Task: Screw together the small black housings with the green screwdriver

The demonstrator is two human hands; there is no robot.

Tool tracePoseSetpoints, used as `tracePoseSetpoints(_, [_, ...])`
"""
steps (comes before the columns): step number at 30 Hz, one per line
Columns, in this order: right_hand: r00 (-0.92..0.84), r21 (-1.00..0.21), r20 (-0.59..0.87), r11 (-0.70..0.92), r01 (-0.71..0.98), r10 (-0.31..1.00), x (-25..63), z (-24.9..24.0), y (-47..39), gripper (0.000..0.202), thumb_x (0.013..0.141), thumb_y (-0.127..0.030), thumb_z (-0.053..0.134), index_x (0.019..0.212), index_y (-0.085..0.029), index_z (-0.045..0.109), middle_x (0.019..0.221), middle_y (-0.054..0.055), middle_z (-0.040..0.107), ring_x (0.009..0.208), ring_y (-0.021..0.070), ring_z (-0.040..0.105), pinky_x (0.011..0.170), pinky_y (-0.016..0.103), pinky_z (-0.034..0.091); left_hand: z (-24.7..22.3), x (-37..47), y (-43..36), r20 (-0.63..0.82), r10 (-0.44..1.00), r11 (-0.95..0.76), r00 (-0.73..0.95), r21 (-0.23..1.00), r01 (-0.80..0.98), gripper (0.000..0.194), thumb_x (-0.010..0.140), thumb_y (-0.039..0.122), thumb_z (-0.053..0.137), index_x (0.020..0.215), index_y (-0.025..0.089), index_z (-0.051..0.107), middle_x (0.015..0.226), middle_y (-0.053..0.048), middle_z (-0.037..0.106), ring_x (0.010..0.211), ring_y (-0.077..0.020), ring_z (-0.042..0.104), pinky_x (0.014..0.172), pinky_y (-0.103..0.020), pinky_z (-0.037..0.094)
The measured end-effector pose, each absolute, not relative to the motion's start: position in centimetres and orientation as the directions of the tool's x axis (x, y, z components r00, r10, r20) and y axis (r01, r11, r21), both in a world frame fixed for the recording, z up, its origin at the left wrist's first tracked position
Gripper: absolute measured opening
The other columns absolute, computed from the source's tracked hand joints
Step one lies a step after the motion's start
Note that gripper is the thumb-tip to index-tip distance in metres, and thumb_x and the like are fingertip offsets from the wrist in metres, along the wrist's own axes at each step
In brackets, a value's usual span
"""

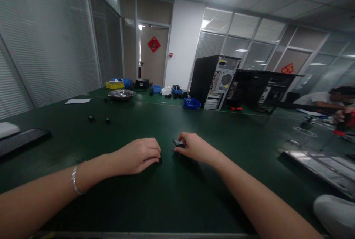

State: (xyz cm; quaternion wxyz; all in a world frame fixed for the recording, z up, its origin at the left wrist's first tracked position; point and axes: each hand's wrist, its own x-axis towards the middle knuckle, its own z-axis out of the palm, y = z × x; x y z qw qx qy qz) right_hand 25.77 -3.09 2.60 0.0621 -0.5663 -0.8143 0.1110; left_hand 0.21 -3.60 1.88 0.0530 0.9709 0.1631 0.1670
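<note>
The person's left hand (144,154), with a silver bracelet (74,180) at the wrist, is low over a dark green, smooth-topped counter (133,205). Its grip is closed on a small black piece (160,160), mostly covered by the fingers (only an end shows, too little to name it). The right hand (194,146) is just across a narrow gap, its grip clamped on a small black-and-silver part (177,143) between thumb and fingers. Both pieces are near the middle of the counter, close together yet apart.

Farther off to the left lie two small dark objects (108,120), side by side but not touching. Behind them is a round, shiny metal bowl (121,95); a black keyboard (23,140) lies at the far left. A blue plastic bin (192,103) sits beside a black computer tower (205,80) toward the back. At the right, a co-worker's hand (341,117) holds a red-and-black tool (350,121).
</note>
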Motion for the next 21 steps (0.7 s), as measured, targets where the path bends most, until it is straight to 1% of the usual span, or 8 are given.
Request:
tracePoseSetpoints(3, [-0.356, -0.250, -0.034, 0.337, 0.908, 0.934, 25.6, 2.5, -3.1, 0.028, 0.095, -0.032, 0.058, 0.118, -0.016, 0.059, 0.117, 0.008, 0.062, 0.097, 0.0207, 0.064, 0.082, 0.041, 0.055, 1.7, 0.1, -3.6, 0.312, 0.351, -0.935, 0.883, 0.161, 0.315, 0.013, 0.093, 0.019, 0.056, 0.102, 0.017, 0.065, 0.099, -0.007, 0.064, 0.094, -0.0199, 0.058, 0.082, -0.029, 0.048])
tracePoseSetpoints(5, [-0.361, -0.247, -0.040, 0.341, 0.907, 0.932, 25.5, 2.5, -3.2, 0.028, 0.094, -0.031, 0.058, 0.118, -0.016, 0.058, 0.118, 0.008, 0.062, 0.097, 0.0209, 0.064, 0.082, 0.041, 0.055, 1.5, -0.1, -3.5, 0.313, 0.356, -0.934, 0.880, 0.161, 0.321, 0.013, 0.093, 0.019, 0.057, 0.103, 0.017, 0.065, 0.102, -0.007, 0.064, 0.095, -0.0198, 0.058, 0.082, -0.029, 0.048])
tracePoseSetpoints(10, [-0.379, -0.230, -0.053, 0.358, 0.905, 0.924, 25.2, 2.7, -3.6, 0.027, 0.095, -0.031, 0.058, 0.118, -0.017, 0.059, 0.119, 0.008, 0.061, 0.098, 0.0209, 0.063, 0.083, 0.041, 0.054, 0.8, 0.0, -2.9, 0.324, 0.361, -0.932, 0.875, 0.151, 0.329, 0.021, 0.092, 0.007, 0.050, 0.100, 0.017, 0.066, 0.102, -0.007, 0.063, 0.095, -0.0191, 0.057, 0.081, -0.028, 0.046])
tracePoseSetpoints(13, [-0.397, -0.228, -0.053, 0.375, 0.898, 0.916, 25.1, 3.0, -3.8, 0.027, 0.095, -0.031, 0.058, 0.118, -0.017, 0.059, 0.118, 0.008, 0.061, 0.098, 0.0210, 0.063, 0.083, 0.041, 0.054, 0.5, 0.3, -3.0, 0.340, 0.393, -0.920, 0.855, 0.148, 0.364, 0.021, 0.090, 0.004, 0.049, 0.096, 0.015, 0.065, 0.098, -0.008, 0.061, 0.092, -0.0207, 0.055, 0.079, -0.030, 0.045])
tracePoseSetpoints(17, [-0.418, -0.242, -0.035, 0.398, 0.885, 0.908, 25.3, 3.0, -3.8, 0.028, 0.094, -0.031, 0.058, 0.118, -0.016, 0.059, 0.118, 0.008, 0.061, 0.098, 0.0211, 0.063, 0.083, 0.041, 0.054, 0.5, 0.6, -3.1, 0.368, 0.453, -0.891, 0.812, 0.169, 0.420, 0.016, 0.092, 0.008, 0.049, 0.096, 0.015, 0.063, 0.096, -0.008, 0.060, 0.090, -0.0215, 0.052, 0.081, -0.034, 0.044])
tracePoseSetpoints(20, [-0.441, -0.262, -0.018, 0.421, 0.868, 0.897, 25.4, 2.9, -3.8, 0.028, 0.095, -0.031, 0.058, 0.118, -0.016, 0.058, 0.117, 0.008, 0.062, 0.097, 0.0206, 0.064, 0.081, 0.040, 0.055, 0.6, 0.3, -2.8, 0.382, 0.517, -0.856, 0.766, 0.222, 0.466, 0.006, 0.090, 0.014, 0.057, 0.094, 0.016, 0.060, 0.094, -0.006, 0.059, 0.088, -0.0212, 0.053, 0.078, -0.033, 0.045])
tracePoseSetpoints(21, [-0.453, -0.272, -0.013, 0.433, 0.859, 0.891, 25.4, 2.9, -3.8, 0.027, 0.094, -0.031, 0.058, 0.118, -0.016, 0.059, 0.116, 0.008, 0.062, 0.096, 0.0204, 0.064, 0.081, 0.040, 0.055, 0.6, 0.2, -2.6, 0.386, 0.540, -0.841, 0.748, 0.246, 0.481, 0.009, 0.088, 0.018, 0.061, 0.097, 0.016, 0.058, 0.096, -0.006, 0.058, 0.088, -0.0212, 0.053, 0.077, -0.032, 0.046])
